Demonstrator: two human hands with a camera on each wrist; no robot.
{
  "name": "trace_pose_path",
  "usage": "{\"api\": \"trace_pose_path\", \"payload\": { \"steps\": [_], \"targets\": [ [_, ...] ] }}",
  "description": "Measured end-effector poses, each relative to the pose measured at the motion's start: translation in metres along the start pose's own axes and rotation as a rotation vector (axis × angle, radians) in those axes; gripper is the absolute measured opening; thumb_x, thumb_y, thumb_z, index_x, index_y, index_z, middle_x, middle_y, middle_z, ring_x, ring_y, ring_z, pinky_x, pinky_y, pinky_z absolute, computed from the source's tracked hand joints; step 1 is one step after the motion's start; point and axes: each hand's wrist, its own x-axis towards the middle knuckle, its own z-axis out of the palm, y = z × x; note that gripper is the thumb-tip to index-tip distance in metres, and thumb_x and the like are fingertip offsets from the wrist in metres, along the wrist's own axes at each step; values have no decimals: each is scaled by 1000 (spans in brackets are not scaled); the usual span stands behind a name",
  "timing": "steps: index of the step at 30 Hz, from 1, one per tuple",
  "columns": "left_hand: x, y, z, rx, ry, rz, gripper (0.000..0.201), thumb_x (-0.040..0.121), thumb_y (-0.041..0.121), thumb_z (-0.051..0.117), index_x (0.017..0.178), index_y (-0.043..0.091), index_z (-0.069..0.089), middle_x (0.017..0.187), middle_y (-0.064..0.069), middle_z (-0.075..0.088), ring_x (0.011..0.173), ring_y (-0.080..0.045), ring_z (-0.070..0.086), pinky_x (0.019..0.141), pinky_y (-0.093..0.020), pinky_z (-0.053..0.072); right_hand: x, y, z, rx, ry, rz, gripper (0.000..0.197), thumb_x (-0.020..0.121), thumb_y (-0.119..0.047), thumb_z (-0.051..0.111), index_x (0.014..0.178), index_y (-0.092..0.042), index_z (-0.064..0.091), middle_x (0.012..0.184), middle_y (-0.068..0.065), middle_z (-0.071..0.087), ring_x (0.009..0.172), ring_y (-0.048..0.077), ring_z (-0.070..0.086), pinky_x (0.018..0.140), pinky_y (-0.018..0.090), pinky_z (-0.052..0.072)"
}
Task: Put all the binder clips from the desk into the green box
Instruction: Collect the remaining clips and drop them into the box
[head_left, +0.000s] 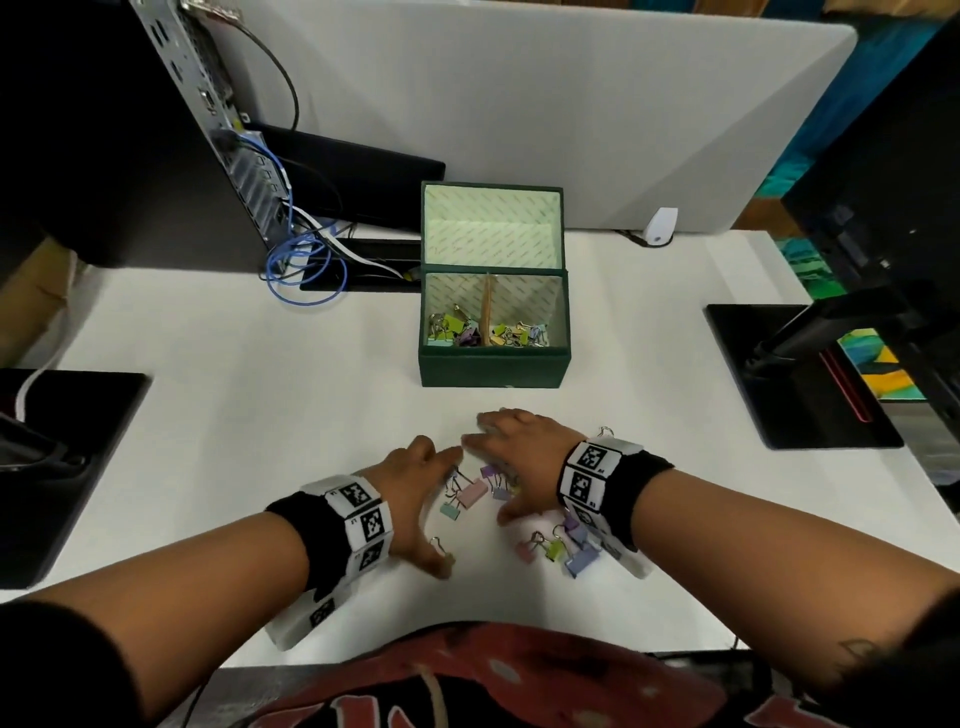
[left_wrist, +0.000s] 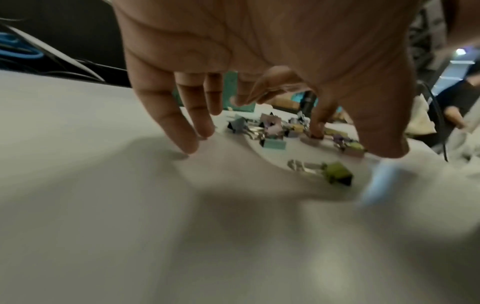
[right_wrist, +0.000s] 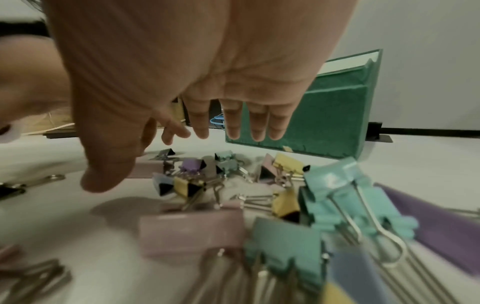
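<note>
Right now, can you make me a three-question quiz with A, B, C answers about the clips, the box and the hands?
1. Where are the loose pastel metal binder clips?
A. On the white desk between the two hands
B. On the black computer tower
C. On the box's raised lid

2. What colour is the outside of the open fabric-covered box?
A. Red
B. Dark green
C. Orange

3. How is the left hand?
A. Clenched in a fist
B. Pinching a blue cable
C. Fingers spread, holding nothing

Answers:
1 A: the clips lie on the white desk between the left hand and the right hand.
2 B: the box's front wall is dark green in the head view.
3 C: the left wrist view shows spread fingers with nothing in them.
</note>
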Motion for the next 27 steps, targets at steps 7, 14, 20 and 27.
{"api": "trace_pose_path", "payload": {
  "steps": [7, 14, 20, 27],
  "targets": [
    [17, 5, 10, 33, 58, -35, 93, 60, 49, 77, 135, 23, 28, 134, -6, 31, 117, -30, 43, 94, -42, 47, 22, -1, -1, 18, -13, 22, 62, 75, -43, 67, 131, -26, 45, 132, 5, 46, 119, 29, 45, 95, 42, 47],
    [28, -3, -2, -141, 82, 13, 49, 77, 27, 68, 122, 20, 52, 125, -8, 45, 107, -28, 54, 92, -34, 47, 23, 3, -4, 154, 37, -4, 34, 80, -26, 65, 113, -21, 60, 116, 8, 52, 106, 28, 51, 88, 36, 47],
    [35, -11, -5, -185, 104, 18, 30, 80, 18, 64, 109, 13, 59, 118, -8, 50, 100, -27, 56, 85, -29, 46, 31, 4, -3, 237, 40, 80, 26, 80, -22, 67, 105, -19, 62, 112, 8, 50, 100, 27, 53, 84, 35, 49],
    [40, -24, -10, -222, 115, 26, 26, 76, 15, 64, 101, 11, 59, 93, 1, 45, 83, -18, 47, 72, -24, 37, 34, 2, -7, 333, 9, 167, 20, 73, -7, 64, 82, -21, 53, 99, 4, 46, 91, 28, 55, 71, 29, 45]
  ]
}}
